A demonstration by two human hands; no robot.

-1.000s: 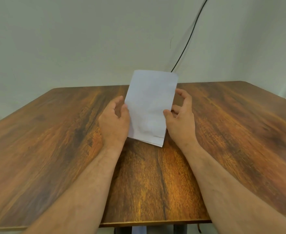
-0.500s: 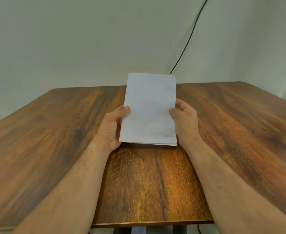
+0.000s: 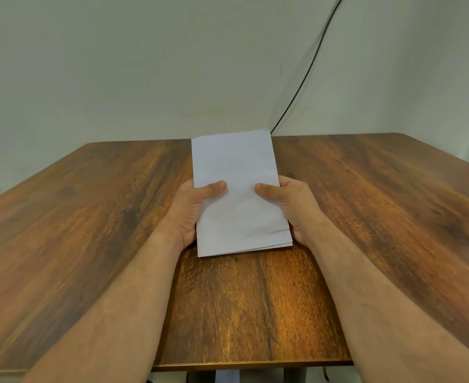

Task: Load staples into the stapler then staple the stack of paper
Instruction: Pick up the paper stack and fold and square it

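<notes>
1. Table (image 3: 89, 244): wood-grain top, dark brown with orange streaks; fills the lower part of the view, its near edge running below the forearms.

2. Left hand (image 3: 189, 214): at the stack's left edge, about halfway along its length. Thumb (image 3: 214, 189) lies across the top sheet, pointing right. The other fingers curl beneath the stack and are hidden by it. Clamped on the paper, thumb above and fingers below.

3. Paper (image 3: 239, 194): white stack of several sheets, held between the two hands over the middle of the table. Long side runs away from the person; the far end rises higher than the near end and reaches the table's back edge in the view. Sheets are fanned slightly at the near right corner, where separate edges show. Whether the near end touches the table cannot be told.

4. Right hand (image 3: 291, 205): at the stack's right edge, opposite the left hand. Thumb (image 3: 269, 192) lies across the top sheet, pointing left, its tip well apart from the left thumb's tip. Remaining fingers are under the stack, out of sight. Clamped on the paper in the same way.

5. Cable (image 3: 308, 70): thin, black, running down the pale wall (image 3: 117, 64) to behind the table, just right of the stack's far corner.
</notes>
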